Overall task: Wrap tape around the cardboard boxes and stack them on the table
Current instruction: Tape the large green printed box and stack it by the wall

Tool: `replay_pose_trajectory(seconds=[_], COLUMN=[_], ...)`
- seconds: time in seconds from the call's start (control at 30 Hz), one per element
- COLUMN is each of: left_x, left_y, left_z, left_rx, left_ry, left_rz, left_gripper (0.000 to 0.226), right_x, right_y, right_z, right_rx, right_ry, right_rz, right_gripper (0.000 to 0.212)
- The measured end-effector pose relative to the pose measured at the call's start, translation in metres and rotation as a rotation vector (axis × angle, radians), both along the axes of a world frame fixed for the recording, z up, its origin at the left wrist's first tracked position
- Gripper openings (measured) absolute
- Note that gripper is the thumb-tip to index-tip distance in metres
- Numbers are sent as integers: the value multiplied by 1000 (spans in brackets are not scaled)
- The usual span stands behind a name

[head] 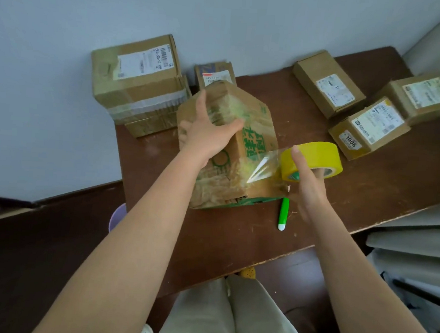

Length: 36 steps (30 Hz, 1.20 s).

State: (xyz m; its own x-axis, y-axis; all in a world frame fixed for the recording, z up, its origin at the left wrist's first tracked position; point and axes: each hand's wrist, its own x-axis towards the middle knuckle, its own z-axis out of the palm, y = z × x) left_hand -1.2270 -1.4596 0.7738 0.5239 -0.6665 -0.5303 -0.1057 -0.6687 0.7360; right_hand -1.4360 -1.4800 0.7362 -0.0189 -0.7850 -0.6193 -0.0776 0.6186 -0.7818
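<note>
Holding the roll of yellow tape (313,160), the right hand (309,187) curls its fingers round the roll's near side, thumb laid up over the yellow rim. A clear strip of tape (261,167) runs from the roll leftward to the big cardboard box (251,142), which carries green print and stands tilted on the brown table (235,234). The left hand (206,133) lies on top of that box with fingers spread wide, thumb out toward the green lettering, pressing flat rather than gripping.

A green marker (283,213) lies on the table just right of the box's near corner, below the roll. Behind and left of the box, against the wall, a taped box (139,76) sits stacked on a lower one (149,126); a small box with a white label (214,74) stands just behind the big box. Well to the right of the box are three more labelled boxes: a long one (328,83), one marked 1006 (368,127), and one at the frame's right edge (424,99).
</note>
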Motion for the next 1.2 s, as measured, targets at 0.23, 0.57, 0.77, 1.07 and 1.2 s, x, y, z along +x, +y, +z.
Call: replay_pose_trajectory(seconds=[0.23, 0.57, 0.77, 1.07, 1.2], left_x=[24, 14, 18, 23, 25], left_y=[17, 37, 36, 36, 36], left_z=[-14, -57, -63, -69, -71], left_rx=[-27, -28, -97, -83, -71], left_ry=[223, -666, -656, -642, -640], left_rz=[181, -65, -96, -102, -116], left_gripper=[90, 61, 65, 67, 69], right_x=[1, 27, 16, -8, -21], right_y=[-1, 14, -4, -14, -30], right_z=[11, 17, 27, 21, 5], right_rx=[-411, -542, -518, -653, -588], right_ry=[28, 103, 17, 241, 309], right_rz=[178, 511, 210, 151, 175], right_gripper=[96, 97, 34, 31, 44])
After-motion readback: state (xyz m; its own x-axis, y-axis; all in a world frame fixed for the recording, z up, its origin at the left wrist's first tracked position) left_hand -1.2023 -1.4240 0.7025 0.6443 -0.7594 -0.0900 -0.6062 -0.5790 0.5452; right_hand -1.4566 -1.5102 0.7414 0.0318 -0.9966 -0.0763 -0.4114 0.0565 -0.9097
